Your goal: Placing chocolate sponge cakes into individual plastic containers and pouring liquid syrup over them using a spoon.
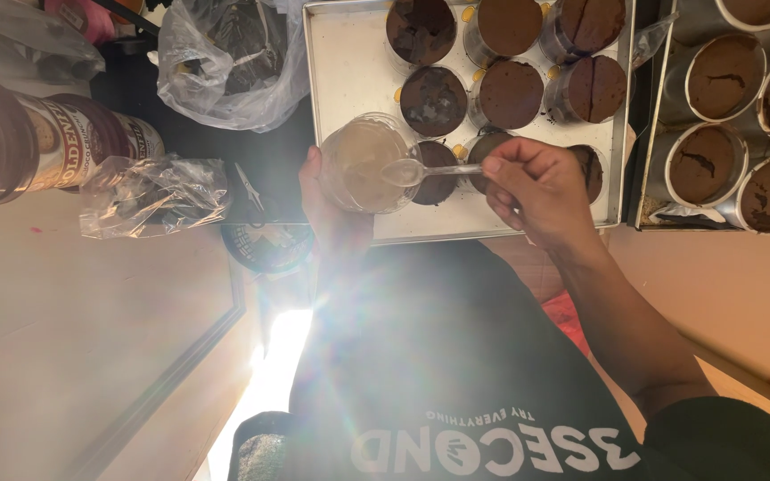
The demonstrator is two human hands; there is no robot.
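Note:
My left hand (331, 209) holds a clear plastic cup (363, 160) filled with pale beige cream, just over the near edge of a metal tray (349, 62). My right hand (541, 191) pinches the handle of a clear plastic spoon (421, 171), whose bowl lies over the cup's right rim. Several round dark chocolate cakes (510, 93) in clear cups stand on the tray's right part. My right hand partly hides the nearest ones.
A second tray at the right carries more chocolate cakes (724, 76) in metal rings. A knotted plastic bag (225, 58) and a crumpled clear bag (153, 191) lie at the left, beside a labelled tin (37, 142). Scissors (247, 187) rest on the dark surface.

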